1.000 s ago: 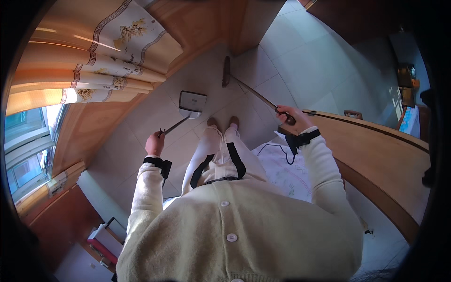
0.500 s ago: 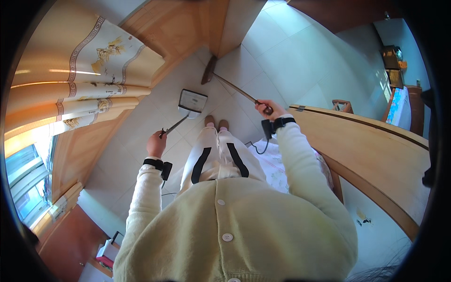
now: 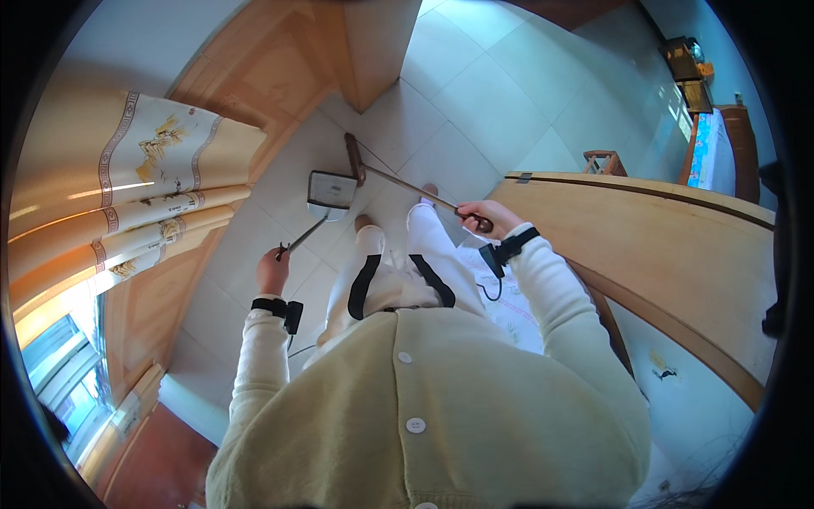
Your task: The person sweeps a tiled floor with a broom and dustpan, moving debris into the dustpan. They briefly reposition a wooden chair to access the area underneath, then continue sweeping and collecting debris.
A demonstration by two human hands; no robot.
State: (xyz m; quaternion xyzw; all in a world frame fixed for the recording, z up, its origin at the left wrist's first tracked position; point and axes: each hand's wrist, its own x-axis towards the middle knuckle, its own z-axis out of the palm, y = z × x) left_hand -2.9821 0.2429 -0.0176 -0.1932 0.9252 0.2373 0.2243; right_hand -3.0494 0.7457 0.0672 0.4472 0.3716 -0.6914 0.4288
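Broom (image 3: 354, 159); handle (image 3: 413, 187) partly behind right grip (image 3: 490, 217)

Dark-rimmed dustpan (image 3: 332, 190) on tiled floor (image 3: 284, 174); long-handled brown broom (image 3: 354, 159), head just beside the dustpan's right edge

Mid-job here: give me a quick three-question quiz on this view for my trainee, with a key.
1. Which hand holds the dustpan?
2. True or false: the right hand grips the broom head.
3. Which is closest to the broom head in the picture?
A. patterned curtain
B. dustpan
C. window

Key:
1. The left hand, by the dustpan's handle.
2. False; it grips the broom handle near its far end.
3. B.
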